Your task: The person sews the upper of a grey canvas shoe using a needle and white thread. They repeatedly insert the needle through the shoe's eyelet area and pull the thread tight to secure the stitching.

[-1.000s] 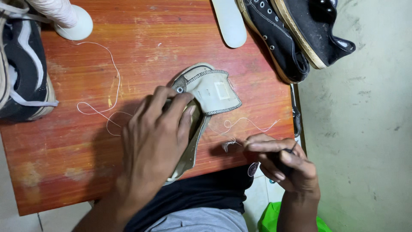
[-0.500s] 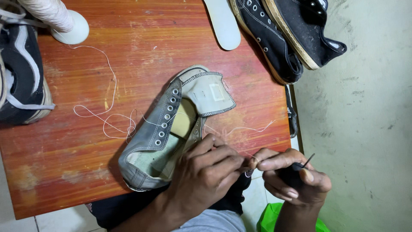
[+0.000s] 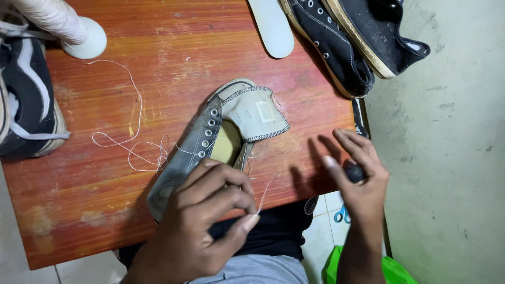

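A grey canvas sneaker lies on its side on the red wooden table, its tongue folded open. My left hand is over the shoe's toe end, near the table's front edge. It pinches a white thread between thumb and forefinger, and the thread runs up to the shoe's side. To the right of the shoe my right hand hovers over the table's right corner. Its fingers are stretched out, and a dark-handled tool is tucked against its palm.
Loose white thread coils left of the shoe and leads to a white spool at the back left. A black-and-white shoe lies at the left edge. A white insole and black sneakers lie at the back right. Blue scissors and a green bag are on the floor.
My left hand left the top of the shoe, came toward me and took the thread. My right hand lifted from the table's edge and spread its fingers.
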